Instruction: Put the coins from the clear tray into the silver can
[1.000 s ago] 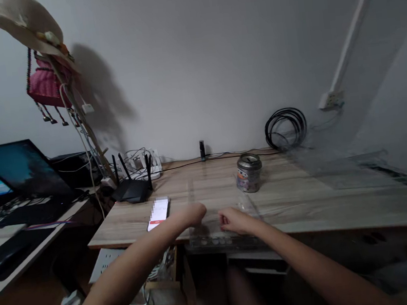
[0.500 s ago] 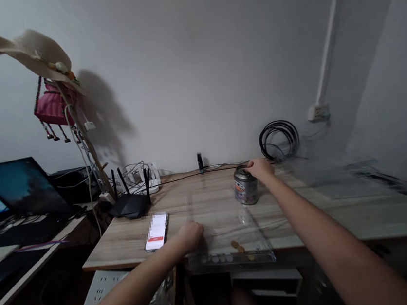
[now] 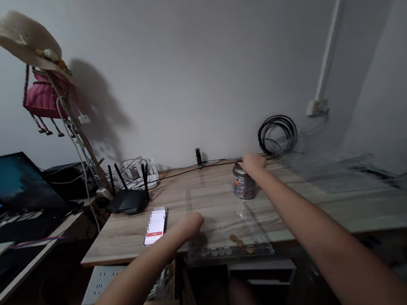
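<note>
A round printed tin (image 3: 244, 187) with a metal lid stands upright on the wooden desk. My right hand (image 3: 253, 163) is closed over the right side of its lid; its fingertips are hidden, so I cannot tell whether something small is in them. My left hand (image 3: 194, 223) is a loose fist above the left part of a shallow clear plastic tray (image 3: 262, 229). What that fist holds, if anything, does not show. Gold-coloured coins (image 3: 234, 238) lie in the tray, with several silvery coins (image 3: 215, 252) along its front edge.
Left of the tray lies a lit phone (image 3: 155, 226); behind it stands a black router (image 3: 130, 201). A laptop (image 3: 19, 183) is at far left. Coiled black cable (image 3: 278, 134) leans on the wall. Clear plastic sheeting (image 3: 332, 172) covers the right side. An open drawer (image 3: 165, 303) juts out below.
My right hand has shifted left over the tin's lid and its fingers have dropped lower. The left fist stays nearly in place. The whole view has tilted slightly.
</note>
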{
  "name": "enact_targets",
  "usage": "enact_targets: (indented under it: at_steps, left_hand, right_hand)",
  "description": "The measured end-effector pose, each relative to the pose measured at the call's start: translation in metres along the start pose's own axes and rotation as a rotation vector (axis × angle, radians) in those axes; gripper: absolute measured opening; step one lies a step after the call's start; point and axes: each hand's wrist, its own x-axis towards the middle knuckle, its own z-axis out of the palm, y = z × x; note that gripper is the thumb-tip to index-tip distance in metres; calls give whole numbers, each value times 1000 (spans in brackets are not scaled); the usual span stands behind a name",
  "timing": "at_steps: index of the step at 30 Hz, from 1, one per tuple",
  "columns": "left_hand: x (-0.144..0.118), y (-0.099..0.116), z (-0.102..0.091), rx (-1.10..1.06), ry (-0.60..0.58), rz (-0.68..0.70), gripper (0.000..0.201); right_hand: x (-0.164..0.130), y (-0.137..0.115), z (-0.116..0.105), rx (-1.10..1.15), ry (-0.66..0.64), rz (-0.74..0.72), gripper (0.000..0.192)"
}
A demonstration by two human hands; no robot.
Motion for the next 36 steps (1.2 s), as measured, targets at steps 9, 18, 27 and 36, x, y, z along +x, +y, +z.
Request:
enact_targets:
  at_steps: [9,18,27,36]
  left_hand:
    - [40,39,-20,-1525,226,-176,16]
    - [69,85,-14,-1880,285,-332,16]
    - [80,87,-6,-1876,282,-386,15]
    - [67,82,5,-1848,161,-369,11]
  right_hand:
    - [-134,-30,49,790,-196,-581,30]
    - [-23,21,9,195,142,-38,26]
    - [24,40,31,7,-1,22,29]
    - [68,57,26,104,-344,-209,28]
